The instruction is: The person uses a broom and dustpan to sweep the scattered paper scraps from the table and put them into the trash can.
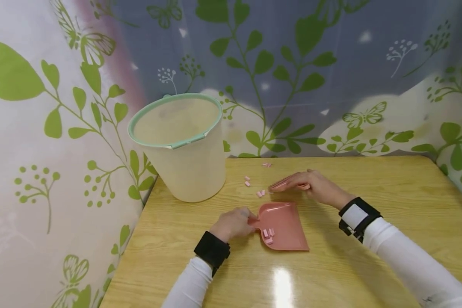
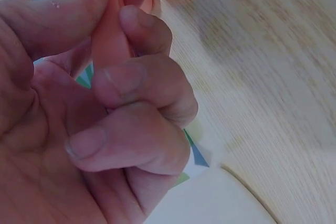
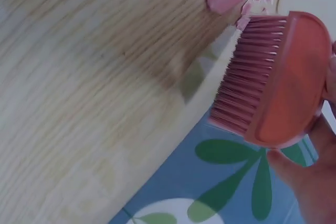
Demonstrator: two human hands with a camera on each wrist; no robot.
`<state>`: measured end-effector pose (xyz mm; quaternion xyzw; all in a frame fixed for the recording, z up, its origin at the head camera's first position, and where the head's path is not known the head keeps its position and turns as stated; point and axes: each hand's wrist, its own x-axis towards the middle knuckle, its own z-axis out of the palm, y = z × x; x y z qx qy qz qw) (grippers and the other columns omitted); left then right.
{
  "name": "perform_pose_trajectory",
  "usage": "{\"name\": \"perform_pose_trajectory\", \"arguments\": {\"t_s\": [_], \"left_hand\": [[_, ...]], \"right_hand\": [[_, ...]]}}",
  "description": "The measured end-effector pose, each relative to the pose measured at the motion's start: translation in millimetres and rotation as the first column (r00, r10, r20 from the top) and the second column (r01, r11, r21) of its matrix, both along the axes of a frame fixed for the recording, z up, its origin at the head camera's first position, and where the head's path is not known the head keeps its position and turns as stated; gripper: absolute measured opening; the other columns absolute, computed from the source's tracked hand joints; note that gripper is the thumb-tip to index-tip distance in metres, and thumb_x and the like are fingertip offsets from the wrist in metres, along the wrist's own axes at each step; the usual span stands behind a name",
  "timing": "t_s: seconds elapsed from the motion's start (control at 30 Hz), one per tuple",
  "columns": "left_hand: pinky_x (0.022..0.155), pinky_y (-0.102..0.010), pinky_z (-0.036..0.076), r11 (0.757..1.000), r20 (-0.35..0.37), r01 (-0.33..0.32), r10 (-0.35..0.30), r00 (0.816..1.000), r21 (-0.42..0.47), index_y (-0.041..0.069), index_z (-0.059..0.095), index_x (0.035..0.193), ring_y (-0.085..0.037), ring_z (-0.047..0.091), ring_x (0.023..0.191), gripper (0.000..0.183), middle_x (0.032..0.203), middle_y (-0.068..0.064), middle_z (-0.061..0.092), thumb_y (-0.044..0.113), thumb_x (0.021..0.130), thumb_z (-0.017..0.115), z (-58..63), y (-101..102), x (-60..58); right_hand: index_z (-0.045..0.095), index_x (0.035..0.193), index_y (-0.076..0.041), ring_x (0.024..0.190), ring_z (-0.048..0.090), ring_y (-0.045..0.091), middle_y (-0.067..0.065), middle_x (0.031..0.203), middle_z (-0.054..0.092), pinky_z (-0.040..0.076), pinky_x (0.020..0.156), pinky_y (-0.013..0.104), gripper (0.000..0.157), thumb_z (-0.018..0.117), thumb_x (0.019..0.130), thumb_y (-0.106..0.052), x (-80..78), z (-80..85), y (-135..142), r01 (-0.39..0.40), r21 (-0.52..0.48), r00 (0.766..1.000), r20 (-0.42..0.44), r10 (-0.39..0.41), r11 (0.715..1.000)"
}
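Observation:
My left hand (image 1: 235,224) grips the handle of a pink dustpan (image 1: 286,226), its fingers curled round the handle (image 2: 113,40) in the left wrist view. The pan lies on the table with its wide lip to the right, and several small pink pieces (image 1: 268,236) sit in it near the handle. In my right hand (image 1: 323,186) is a pink hand brush (image 1: 288,182), held just beyond the pan. Its bristles (image 3: 249,72) face left in the right wrist view, their tips close to loose pink pieces (image 1: 261,193) on the table.
A tall cream bucket (image 1: 188,171) with a mint-green rim stands at the table's back left. More pink pieces (image 1: 247,181) lie right of it, and others (image 1: 267,164) near the back edge. Leaf-patterned curtains (image 1: 277,85) hang behind the wooden table (image 1: 389,192) and on the left.

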<state>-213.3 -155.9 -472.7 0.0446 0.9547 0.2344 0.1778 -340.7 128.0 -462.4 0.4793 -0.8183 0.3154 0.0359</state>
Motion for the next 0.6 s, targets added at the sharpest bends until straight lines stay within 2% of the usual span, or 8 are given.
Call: {"name": "perform_pose_trajectory", "arguments": {"t_s": [0.1,0.13,0.23,0.33,0.37,0.43,0.47,0.6], "left_hand": [[0.08,-0.037,0.044,1.0,0.001,0.007,-0.007,1.0,0.001,0.02,0.074,0.13,-0.018,0.055,0.088,0.035,0.107,0.004,0.066,0.028,0.096,0.076,-0.3,1.4,0.2],[0.081,-0.037,0.045,1.0,-0.002,0.012,-0.012,1.0,-0.001,0.02,0.074,0.13,-0.018,0.055,0.088,0.035,0.108,0.004,0.066,0.027,0.096,0.076,-0.1,1.7,0.3],[0.086,-0.039,0.048,1.0,-0.011,0.022,-0.022,1.0,-0.017,0.02,0.074,0.129,-0.018,0.057,0.093,0.034,0.114,0.003,0.068,0.027,0.096,0.076,1.0,1.2,0.4],[0.093,-0.043,0.05,0.999,-0.023,0.025,-0.026,0.999,-0.036,0.022,0.075,0.129,-0.02,0.062,0.101,0.033,0.121,0.002,0.069,0.027,0.096,0.076,2.2,-1.3,0.7],[0.095,-0.044,0.05,0.999,-0.023,0.021,-0.022,1.0,-0.036,0.022,0.075,0.128,-0.02,0.063,0.104,0.032,0.123,0.002,0.069,0.027,0.096,0.076,2.4,-2.1,0.7],[0.097,-0.046,0.05,0.999,-0.029,0.021,-0.022,0.999,-0.046,0.023,0.076,0.128,-0.022,0.064,0.11,0.032,0.126,0.002,0.069,0.028,0.096,0.076,2.0,-2.9,0.3],[0.097,-0.046,0.051,0.998,-0.031,0.022,-0.023,0.999,-0.051,0.023,0.076,0.129,-0.021,0.064,0.11,0.033,0.126,0.002,0.069,0.028,0.096,0.076,1.3,-2.8,0.0],[0.097,-0.044,0.051,0.999,-0.017,0.024,-0.025,1.0,-0.046,0.023,0.075,0.13,-0.02,0.063,0.108,0.034,0.127,0.002,0.069,0.03,0.097,0.075,-0.5,0.7,-1.1]], "right_hand": [[0.082,0.109,-0.014,0.108,0.072,0.035,0.006,0.113,0.078,0.027,0.104,0.084,0.055,0.052,0.085,0.025,3.4,-0.2,10.0,-0.016,0.0,1.0,-0.01,0.016,1.0],[0.082,0.108,-0.013,0.106,0.073,0.033,0.006,0.112,0.079,0.033,0.104,0.08,0.054,0.051,0.086,0.026,4.0,0.6,15.9,-0.025,-0.001,1.0,-0.019,0.025,1.0],[0.082,0.108,-0.012,0.105,0.074,0.031,0.008,0.112,0.079,0.053,0.099,0.055,0.046,0.058,0.091,0.023,6.4,5.1,34.6,-0.038,0.007,0.999,-0.019,0.038,0.999],[0.082,0.108,-0.011,0.105,0.074,0.027,0.006,0.112,0.079,0.058,0.086,0.034,0.045,0.062,0.089,0.024,8.6,8.9,43.7,-0.022,0.009,0.999,-0.04,0.023,1.0],[0.082,0.108,-0.012,0.105,0.074,0.027,0.005,0.112,0.079,0.058,0.086,0.033,0.046,0.062,0.088,0.024,9.8,9.6,43.6,-0.016,0.004,0.999,-0.045,0.016,1.0],[0.082,0.107,-0.014,0.104,0.074,0.027,0.002,0.111,0.079,0.058,0.089,0.041,0.049,0.061,0.087,0.025,11.8,10.3,39.7,-0.008,0.002,0.998,-0.061,0.008,1.0],[0.082,0.107,-0.015,0.104,0.074,0.027,0.001,0.111,0.079,0.056,0.095,0.049,0.051,0.061,0.085,0.026,12.7,10.2,36.9,-0.01,0.005,0.998,-0.064,0.01,1.0],[0.083,0.107,-0.017,0.106,0.073,0.033,0.003,0.111,0.079,0.035,0.105,0.077,0.053,0.059,0.086,0.025,14.7,12.0,33.4,-0.039,0.027,0.999,-0.009,0.039,0.999]]}}
